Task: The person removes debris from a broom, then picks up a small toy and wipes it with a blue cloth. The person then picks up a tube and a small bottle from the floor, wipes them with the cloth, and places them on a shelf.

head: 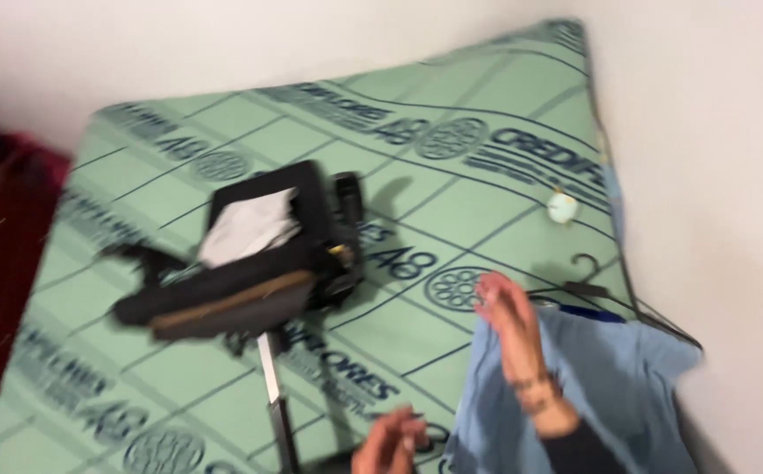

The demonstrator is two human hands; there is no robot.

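My right hand (517,338) is raised over a light blue garment (614,386) at the lower right, fingers apart, its wrist resting against the cloth. My left hand (390,443) is low at the bottom edge, curled on the left edge of the same blue garment. A black clothes hanger (587,281) lies just behind the garment. The picture is blurred by motion.
A green mattress (451,167) with dark blue printed lines fills the view. An open black bag (250,263) with white cloth inside lies on it at centre left. A small pale round object (562,207) sits near the right wall. A dark red floor is at left.
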